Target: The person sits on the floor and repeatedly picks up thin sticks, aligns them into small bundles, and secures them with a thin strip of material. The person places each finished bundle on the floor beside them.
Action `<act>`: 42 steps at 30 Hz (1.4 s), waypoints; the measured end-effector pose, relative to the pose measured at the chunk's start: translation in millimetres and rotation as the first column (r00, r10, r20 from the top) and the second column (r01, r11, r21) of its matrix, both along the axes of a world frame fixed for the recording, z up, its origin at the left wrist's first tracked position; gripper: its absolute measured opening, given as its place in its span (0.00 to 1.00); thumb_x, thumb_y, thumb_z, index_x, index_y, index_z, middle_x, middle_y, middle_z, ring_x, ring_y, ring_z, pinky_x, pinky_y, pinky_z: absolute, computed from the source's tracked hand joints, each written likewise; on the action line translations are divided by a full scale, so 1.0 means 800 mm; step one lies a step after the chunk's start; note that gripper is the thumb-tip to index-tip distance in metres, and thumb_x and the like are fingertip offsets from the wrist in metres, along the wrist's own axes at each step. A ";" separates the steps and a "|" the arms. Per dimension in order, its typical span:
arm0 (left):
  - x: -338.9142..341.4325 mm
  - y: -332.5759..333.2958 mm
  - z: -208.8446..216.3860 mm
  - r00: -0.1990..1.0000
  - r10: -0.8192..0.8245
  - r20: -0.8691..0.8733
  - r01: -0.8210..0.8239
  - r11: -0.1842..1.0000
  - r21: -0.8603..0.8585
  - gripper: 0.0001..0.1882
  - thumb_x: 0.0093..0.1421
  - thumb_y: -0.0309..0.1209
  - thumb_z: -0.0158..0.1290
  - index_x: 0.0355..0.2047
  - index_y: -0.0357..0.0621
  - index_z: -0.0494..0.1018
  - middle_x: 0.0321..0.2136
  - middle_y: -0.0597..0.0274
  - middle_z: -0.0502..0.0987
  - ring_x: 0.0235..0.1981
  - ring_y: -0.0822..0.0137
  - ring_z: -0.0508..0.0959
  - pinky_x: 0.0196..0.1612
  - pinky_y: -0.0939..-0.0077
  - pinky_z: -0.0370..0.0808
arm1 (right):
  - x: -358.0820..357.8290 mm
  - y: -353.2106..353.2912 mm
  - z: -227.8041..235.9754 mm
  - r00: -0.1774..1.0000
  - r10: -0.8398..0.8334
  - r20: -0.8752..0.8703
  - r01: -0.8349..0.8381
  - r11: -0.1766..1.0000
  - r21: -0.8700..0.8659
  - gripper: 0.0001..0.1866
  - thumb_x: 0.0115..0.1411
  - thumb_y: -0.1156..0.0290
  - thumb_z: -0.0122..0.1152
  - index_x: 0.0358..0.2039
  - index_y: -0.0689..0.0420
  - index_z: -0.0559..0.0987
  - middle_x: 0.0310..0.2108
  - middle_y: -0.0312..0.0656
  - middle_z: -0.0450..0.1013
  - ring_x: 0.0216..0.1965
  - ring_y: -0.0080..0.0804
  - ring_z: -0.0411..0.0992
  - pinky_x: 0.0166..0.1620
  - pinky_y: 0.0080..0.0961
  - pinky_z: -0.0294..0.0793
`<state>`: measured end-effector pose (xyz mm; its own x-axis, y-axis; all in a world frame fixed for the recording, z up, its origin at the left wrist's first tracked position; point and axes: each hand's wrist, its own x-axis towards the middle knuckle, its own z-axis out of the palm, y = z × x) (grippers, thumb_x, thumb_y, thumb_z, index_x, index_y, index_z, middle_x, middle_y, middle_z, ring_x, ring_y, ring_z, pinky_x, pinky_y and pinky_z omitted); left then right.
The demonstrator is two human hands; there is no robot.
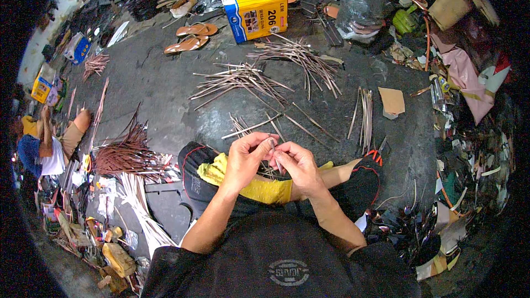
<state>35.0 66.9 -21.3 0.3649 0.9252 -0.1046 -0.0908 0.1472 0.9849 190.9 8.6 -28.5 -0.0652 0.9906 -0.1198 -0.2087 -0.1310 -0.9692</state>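
My left hand [249, 155] and my right hand [300, 166] meet above my lap, fingertips pinched on a thin, dark strip [273, 144]. Most of that strip is hidden by my fingers. A yellow cloth [265, 191] lies over my legs under both hands. Just beyond my left hand are a few loose thin strips [241, 126]. Farther off lie two heaps of similar brownish strips, one in the middle [243, 81] and one behind it to the right [303, 58]. A tool with orange-red handles [377, 158] rests by my right knee.
A yellow and blue box [254, 10] stands at the back beside tan sandals [190, 38]. Reddish-brown strips [124, 152] and pale strips [141, 209] lie at the left. Another person [47, 146] sits far left. Scraps [469, 160] and a plastic bag [359, 8] crowd the right side.
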 end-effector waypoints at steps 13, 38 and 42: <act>-0.003 -0.009 -0.011 0.992 -0.068 -0.111 0.067 0.998 -0.014 0.10 0.68 0.29 0.53 0.42 0.34 0.80 0.31 0.59 0.83 0.32 0.70 0.82 0.34 0.76 0.79 | 0.001 -0.002 -0.029 0.989 -0.079 0.122 0.078 0.997 0.014 0.09 0.68 0.69 0.58 0.40 0.61 0.78 0.33 0.39 0.80 0.33 0.20 0.76 0.35 0.20 0.74; -0.024 -0.025 -0.015 0.884 0.156 -0.440 0.216 0.700 0.681 0.09 0.58 0.29 0.62 0.39 0.43 0.81 0.38 0.58 0.80 0.38 0.58 0.81 0.41 0.67 0.79 | 0.063 0.020 -0.039 0.909 -0.410 0.076 0.413 0.910 -0.038 0.11 0.68 0.67 0.59 0.41 0.62 0.79 0.33 0.36 0.76 0.32 0.19 0.73 0.40 0.20 0.77; -0.021 -0.029 -0.013 0.908 0.200 -0.369 0.124 0.712 0.691 0.10 0.57 0.24 0.62 0.40 0.41 0.81 0.36 0.56 0.82 0.36 0.59 0.83 0.39 0.69 0.81 | 0.058 0.018 -0.050 0.902 -0.429 -0.039 0.427 0.902 -0.060 0.10 0.68 0.67 0.59 0.42 0.61 0.79 0.33 0.35 0.76 0.33 0.18 0.73 0.39 0.20 0.78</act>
<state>18.2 43.7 -31.4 0.4040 0.8023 0.4394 0.3308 -0.5760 0.7475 237.6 23.0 -68.4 0.3565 0.9175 -0.1764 -0.3035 -0.0649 -0.9506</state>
